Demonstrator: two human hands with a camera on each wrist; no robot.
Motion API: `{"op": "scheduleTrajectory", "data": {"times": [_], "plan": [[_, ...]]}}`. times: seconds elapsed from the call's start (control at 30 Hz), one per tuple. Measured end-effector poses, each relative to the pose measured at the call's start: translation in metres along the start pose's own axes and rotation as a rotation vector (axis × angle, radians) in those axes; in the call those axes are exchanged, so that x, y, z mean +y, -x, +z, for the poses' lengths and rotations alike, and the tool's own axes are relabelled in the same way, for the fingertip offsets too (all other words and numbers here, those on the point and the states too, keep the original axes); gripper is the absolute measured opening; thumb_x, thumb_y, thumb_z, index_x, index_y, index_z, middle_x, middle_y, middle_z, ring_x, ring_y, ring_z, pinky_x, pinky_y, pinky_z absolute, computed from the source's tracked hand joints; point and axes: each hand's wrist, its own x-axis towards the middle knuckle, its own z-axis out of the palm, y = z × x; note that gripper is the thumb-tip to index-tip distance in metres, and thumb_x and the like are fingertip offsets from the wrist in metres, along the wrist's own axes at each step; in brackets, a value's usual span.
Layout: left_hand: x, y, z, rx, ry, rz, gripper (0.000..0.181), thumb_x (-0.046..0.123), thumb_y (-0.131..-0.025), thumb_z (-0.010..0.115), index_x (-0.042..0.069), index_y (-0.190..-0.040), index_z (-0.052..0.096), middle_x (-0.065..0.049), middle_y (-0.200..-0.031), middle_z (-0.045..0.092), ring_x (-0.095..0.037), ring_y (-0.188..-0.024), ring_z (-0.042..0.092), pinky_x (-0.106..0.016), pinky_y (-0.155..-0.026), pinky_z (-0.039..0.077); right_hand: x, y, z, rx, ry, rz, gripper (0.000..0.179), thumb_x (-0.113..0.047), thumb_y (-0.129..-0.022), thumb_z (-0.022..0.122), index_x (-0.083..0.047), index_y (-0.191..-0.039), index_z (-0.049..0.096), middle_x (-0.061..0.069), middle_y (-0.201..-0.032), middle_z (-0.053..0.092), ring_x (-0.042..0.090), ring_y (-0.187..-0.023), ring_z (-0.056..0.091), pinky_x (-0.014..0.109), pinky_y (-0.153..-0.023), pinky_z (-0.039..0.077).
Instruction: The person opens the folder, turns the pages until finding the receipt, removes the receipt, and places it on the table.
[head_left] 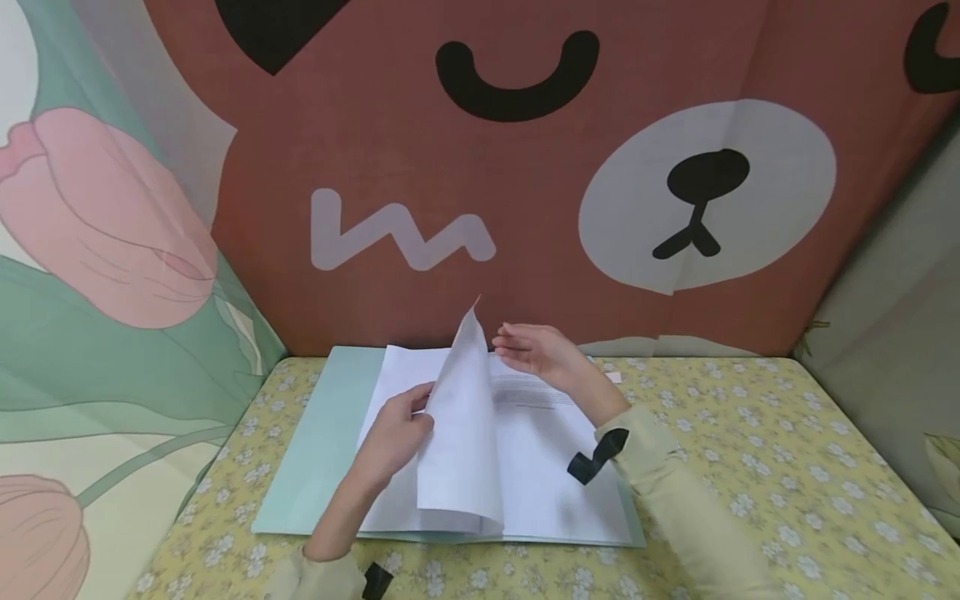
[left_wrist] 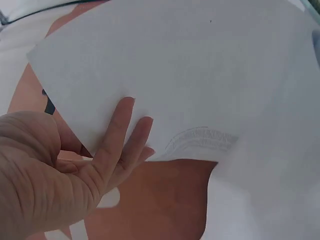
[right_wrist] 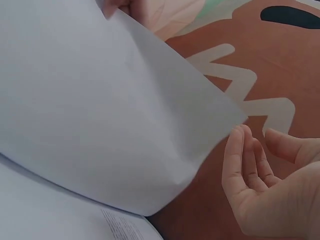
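Note:
A pale green folder (head_left: 318, 433) lies spread on the table with white sheets on both sides. One white page (head_left: 459, 454) stands up near the middle, curved, its upper corner pointing away. My left hand (head_left: 393, 437) pinches the left edge of this page between thumb and fingers; in the left wrist view several fingers (left_wrist: 114, 132) lie against the paper. My right hand (head_left: 543, 354) hovers over the right-hand sheet (head_left: 562, 475), beside the page's upper corner. Its fingers are loosely bent and the space between thumb and fingers holds nothing in the right wrist view.
A yellow flowered cloth (head_left: 795, 483) covers the table. Behind it hangs a brown bear-print curtain (head_left: 540, 275), and a tulip-print curtain (head_left: 135, 350) hangs at the left. A small pale tab (head_left: 613, 377) shows beyond my right wrist. Dark straps (head_left: 597, 457) sit at both sleeves.

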Motion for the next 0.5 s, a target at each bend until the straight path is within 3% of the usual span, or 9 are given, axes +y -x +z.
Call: {"op": "scheduleTrajectory", "data": {"times": [0.17, 0.3, 0.4, 0.5], "plan": [[-0.012, 0.001, -0.017, -0.016, 0.099, -0.047, 0.053, -0.004, -0.095, 0.045, -0.009, -0.148, 0.049, -0.023, -0.13, 0.066, -0.028, -0.104, 0.069, -0.038, -0.083, 0.06, -0.005, 0.003, -0.018, 0.02, -0.031, -0.001, 0.012, -0.01, -0.107, 0.057, -0.003, -0.113, 0.065, 0.006, -0.096, 0.073, 0.017, -0.094, 0.071, 0.026, -0.082, 0.061], [-0.026, -0.001, -0.027, -0.013, 0.144, -0.089, 0.052, -0.003, -0.097, 0.045, -0.009, -0.149, 0.047, -0.023, -0.131, 0.065, -0.028, -0.107, 0.068, -0.037, -0.085, 0.059, -0.002, 0.005, -0.033, 0.067, -0.041, 0.011, 0.013, -0.012, -0.107, 0.058, -0.004, -0.115, 0.063, 0.006, -0.099, 0.072, 0.016, -0.096, 0.07, 0.025, -0.084, 0.06], [-0.04, -0.004, -0.034, 0.003, 0.096, -0.123, 0.051, -0.002, -0.098, 0.043, -0.012, -0.149, 0.045, -0.028, -0.138, 0.06, -0.034, -0.117, 0.064, -0.045, -0.097, 0.056, 0.004, 0.008, -0.046, 0.102, -0.071, 0.033, 0.014, -0.012, -0.107, 0.058, -0.005, -0.119, 0.061, 0.005, -0.102, 0.07, 0.017, -0.098, 0.069, 0.025, -0.087, 0.059], [-0.057, -0.007, -0.038, 0.031, -0.049, -0.151, 0.053, -0.004, -0.096, 0.041, -0.014, -0.148, 0.045, -0.032, -0.144, 0.054, -0.043, -0.13, 0.056, -0.055, -0.108, 0.047, 0.011, 0.012, -0.061, 0.14, -0.134, 0.055, 0.015, -0.012, -0.107, 0.058, -0.005, -0.12, 0.059, 0.006, -0.103, 0.07, 0.017, -0.098, 0.069, 0.026, -0.089, 0.059]]}}
